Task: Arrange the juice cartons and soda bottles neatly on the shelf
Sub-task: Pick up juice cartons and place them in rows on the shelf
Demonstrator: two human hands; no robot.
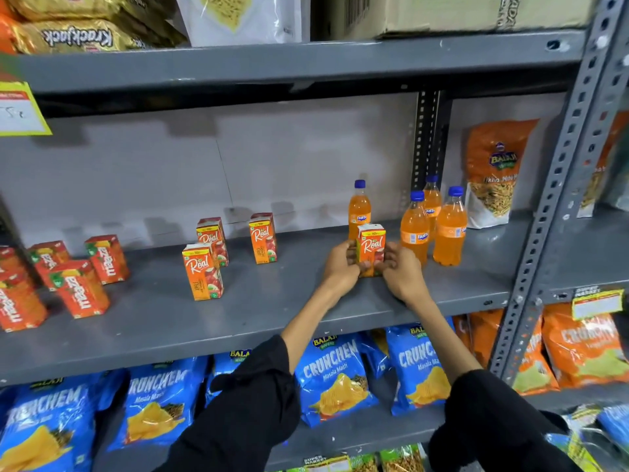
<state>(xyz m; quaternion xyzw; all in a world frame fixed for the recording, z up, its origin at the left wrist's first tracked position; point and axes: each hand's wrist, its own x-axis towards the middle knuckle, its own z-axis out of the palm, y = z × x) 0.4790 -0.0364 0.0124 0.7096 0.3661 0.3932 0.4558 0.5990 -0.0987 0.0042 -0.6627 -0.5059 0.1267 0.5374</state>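
On the grey shelf [272, 311] an orange Real juice carton [371, 247] stands upright, gripped from both sides by my left hand [342, 267] and my right hand [401, 270]. Directly behind it stands one Fanta bottle [359, 207] with a blue cap. Three more Fanta bottles [432, 226] cluster just to the right. Three other Real cartons [218, 257] stand apart at mid-shelf, the front one [203, 271] nearest the edge. Several red Maaza cartons [78, 287] stand scattered at the far left.
An orange Balaji snack bag [492, 172] leans at the back right, beside the perforated grey upright [561, 185]. Blue Crunchem bags [337, 376] fill the shelf below, orange ones [582, 345] to the right. Biscuit packs and a cardboard box sit on the shelf above.
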